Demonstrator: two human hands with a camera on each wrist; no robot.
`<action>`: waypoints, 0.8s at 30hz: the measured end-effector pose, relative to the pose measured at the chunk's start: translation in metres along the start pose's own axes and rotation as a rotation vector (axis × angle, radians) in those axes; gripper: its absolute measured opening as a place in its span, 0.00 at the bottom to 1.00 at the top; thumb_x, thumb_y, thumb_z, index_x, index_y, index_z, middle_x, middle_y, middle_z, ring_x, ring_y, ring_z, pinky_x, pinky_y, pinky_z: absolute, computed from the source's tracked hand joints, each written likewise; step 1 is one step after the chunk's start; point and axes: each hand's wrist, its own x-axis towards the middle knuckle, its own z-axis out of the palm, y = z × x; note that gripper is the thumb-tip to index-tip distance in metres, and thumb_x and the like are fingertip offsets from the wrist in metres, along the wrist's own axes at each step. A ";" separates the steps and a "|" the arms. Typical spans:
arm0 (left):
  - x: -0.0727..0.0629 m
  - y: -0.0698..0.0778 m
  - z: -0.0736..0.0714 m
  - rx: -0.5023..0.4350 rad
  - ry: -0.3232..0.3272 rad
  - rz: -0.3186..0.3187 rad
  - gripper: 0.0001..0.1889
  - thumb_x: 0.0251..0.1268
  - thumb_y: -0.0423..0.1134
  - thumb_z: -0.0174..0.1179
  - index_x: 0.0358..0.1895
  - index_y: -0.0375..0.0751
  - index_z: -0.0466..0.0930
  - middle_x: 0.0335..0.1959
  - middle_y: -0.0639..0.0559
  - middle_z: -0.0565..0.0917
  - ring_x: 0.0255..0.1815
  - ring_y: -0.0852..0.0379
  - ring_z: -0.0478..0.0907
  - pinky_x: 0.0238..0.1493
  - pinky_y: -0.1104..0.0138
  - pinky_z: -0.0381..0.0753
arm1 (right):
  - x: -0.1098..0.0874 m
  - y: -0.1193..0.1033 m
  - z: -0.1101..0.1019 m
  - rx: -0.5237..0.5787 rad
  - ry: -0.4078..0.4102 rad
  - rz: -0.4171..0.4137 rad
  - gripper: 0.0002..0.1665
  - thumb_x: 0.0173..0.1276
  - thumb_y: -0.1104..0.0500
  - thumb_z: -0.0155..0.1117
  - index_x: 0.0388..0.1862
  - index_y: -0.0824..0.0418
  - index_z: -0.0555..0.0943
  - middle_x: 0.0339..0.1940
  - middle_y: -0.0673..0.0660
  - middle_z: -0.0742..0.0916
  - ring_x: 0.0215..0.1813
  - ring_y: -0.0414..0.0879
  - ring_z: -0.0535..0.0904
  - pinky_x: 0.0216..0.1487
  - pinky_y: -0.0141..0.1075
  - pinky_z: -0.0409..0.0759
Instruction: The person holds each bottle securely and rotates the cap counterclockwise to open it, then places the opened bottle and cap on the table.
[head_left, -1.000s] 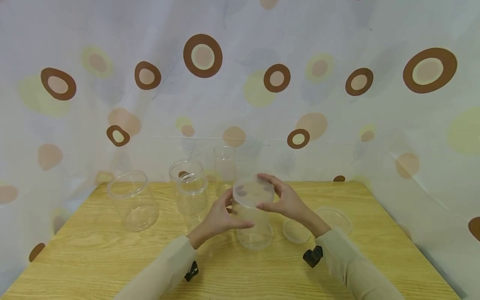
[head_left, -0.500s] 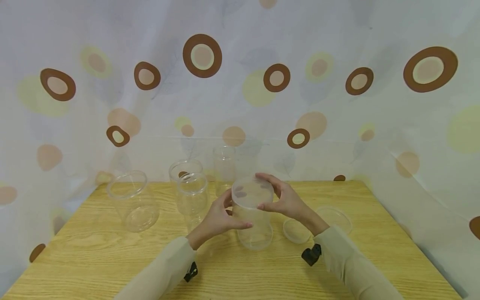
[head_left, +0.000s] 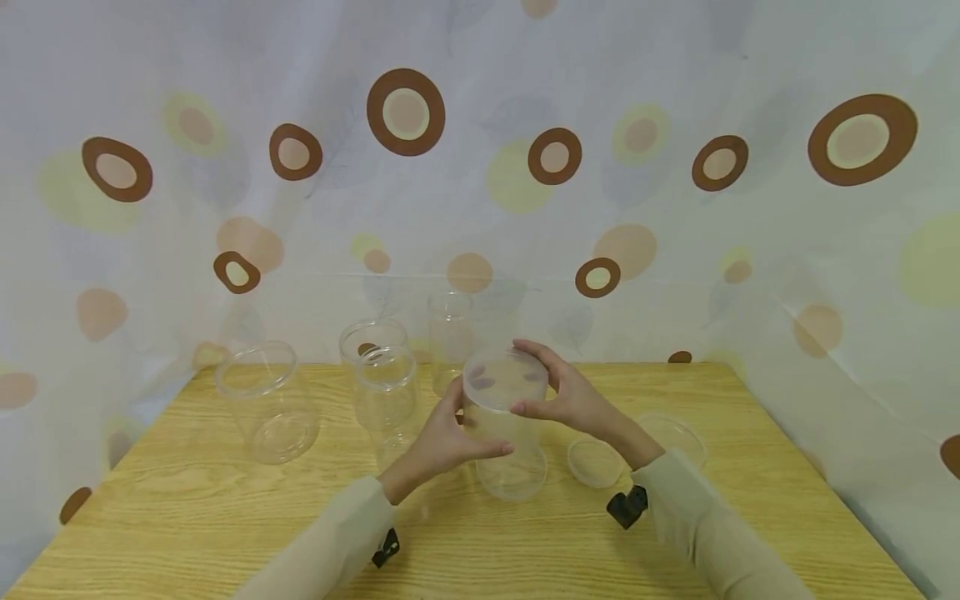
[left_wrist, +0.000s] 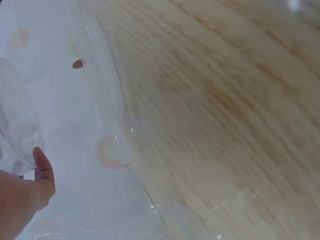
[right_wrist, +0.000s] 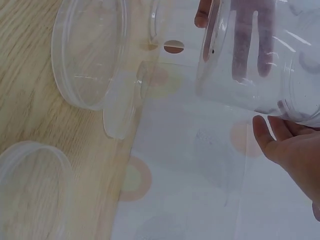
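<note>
Both hands hold a clear cylindrical plastic jar (head_left: 502,421) upright over the middle of the table. My left hand (head_left: 441,437) grips the jar's side, its thumb across the front. At the top, my right hand (head_left: 567,400) spans the rim of a cloudy round lid-like disc (head_left: 506,379), thumb in front and fingers behind. In the right wrist view the left fingers show through the jar wall (right_wrist: 215,80), and the right hand (right_wrist: 292,145) touches the far end. The left wrist view catches only part of the left hand (left_wrist: 25,200).
Clear open jars stand to the left: a wide one (head_left: 267,408), a narrower one (head_left: 386,387), and a tall one (head_left: 450,342) at the back. Round clear lids lie right of the hands, a small one (head_left: 595,463) and a larger one (head_left: 675,440). A patterned curtain (head_left: 480,208) surrounds the wooden table (head_left: 187,517).
The jar top and my right hand stand very slightly higher than half a second ago. Both holds look the same, and the other jars have not moved.
</note>
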 end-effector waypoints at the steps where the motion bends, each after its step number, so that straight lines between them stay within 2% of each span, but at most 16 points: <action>1: 0.000 0.000 0.000 0.005 -0.001 0.003 0.49 0.40 0.33 0.73 0.68 0.50 0.53 0.63 0.49 0.66 0.59 0.53 0.65 0.54 0.56 0.69 | 0.000 0.000 -0.001 -0.003 -0.007 0.001 0.47 0.56 0.54 0.69 0.70 0.53 0.55 0.68 0.59 0.65 0.64 0.56 0.66 0.61 0.53 0.64; 6: 0.001 0.000 -0.001 0.011 -0.019 0.040 0.49 0.38 0.31 0.73 0.68 0.47 0.56 0.60 0.46 0.70 0.56 0.53 0.68 0.51 0.55 0.72 | 0.000 -0.002 -0.003 -0.020 -0.015 0.005 0.46 0.53 0.54 0.71 0.69 0.54 0.59 0.65 0.60 0.68 0.62 0.54 0.67 0.60 0.51 0.65; 11: 0.000 0.001 -0.002 0.005 -0.039 0.073 0.49 0.37 0.31 0.74 0.68 0.44 0.56 0.58 0.45 0.72 0.53 0.50 0.71 0.47 0.51 0.75 | -0.001 0.000 -0.004 -0.016 -0.012 -0.011 0.45 0.51 0.57 0.72 0.67 0.55 0.62 0.63 0.59 0.70 0.60 0.52 0.69 0.56 0.41 0.71; 14: 0.000 0.002 -0.002 0.014 -0.041 0.081 0.49 0.36 0.31 0.74 0.67 0.45 0.58 0.57 0.45 0.73 0.51 0.52 0.72 0.46 0.50 0.76 | -0.002 0.000 -0.005 -0.008 -0.018 -0.034 0.45 0.51 0.59 0.73 0.67 0.56 0.62 0.62 0.60 0.70 0.58 0.50 0.70 0.53 0.35 0.73; 19: 0.000 0.003 -0.002 0.036 -0.041 0.084 0.47 0.36 0.32 0.74 0.66 0.45 0.60 0.56 0.44 0.74 0.47 0.56 0.73 0.43 0.55 0.78 | -0.001 0.001 -0.006 0.040 -0.051 -0.068 0.47 0.51 0.61 0.72 0.68 0.62 0.60 0.63 0.62 0.69 0.58 0.46 0.70 0.52 0.32 0.74; 24: 0.001 0.003 -0.002 0.009 -0.054 0.093 0.48 0.36 0.31 0.74 0.67 0.40 0.58 0.57 0.42 0.73 0.51 0.51 0.73 0.44 0.60 0.77 | 0.000 0.003 -0.007 0.068 -0.064 -0.087 0.47 0.51 0.63 0.72 0.68 0.65 0.59 0.63 0.62 0.69 0.58 0.45 0.69 0.52 0.32 0.75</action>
